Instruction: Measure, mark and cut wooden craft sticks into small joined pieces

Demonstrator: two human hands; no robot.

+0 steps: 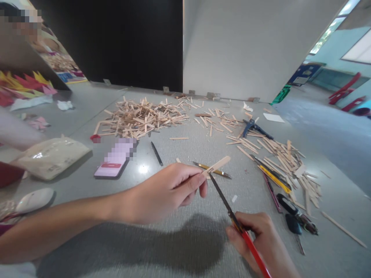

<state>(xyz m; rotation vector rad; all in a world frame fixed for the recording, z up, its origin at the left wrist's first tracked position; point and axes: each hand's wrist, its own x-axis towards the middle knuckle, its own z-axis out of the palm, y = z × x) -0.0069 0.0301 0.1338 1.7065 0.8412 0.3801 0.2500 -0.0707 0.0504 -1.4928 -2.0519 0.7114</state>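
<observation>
Between the thumb and fingers of my left hand (174, 187) is a wooden craft stick (222, 163), its rounded end pointing up and right; a small dark outline is marked on it. My right hand (257, 241) is closed on red-handled scissors (222, 193), with the dark blades reaching up and left. The blade tips meet the stick near the mark, just beyond my left fingertips. Whether the blades are parted there I cannot tell. Behind the stick lies a gold-coloured pen-like tool (223, 173), partly hidden.
A heap of cut stick pieces (142, 117) lies at the back. More sticks (284, 156) are on the right, near blue-handled pliers (251, 126), a yellow cutter (275, 178) and a key (294, 226). On the left are a phone (116, 160), plastic packet (58, 154) and mouse (34, 200).
</observation>
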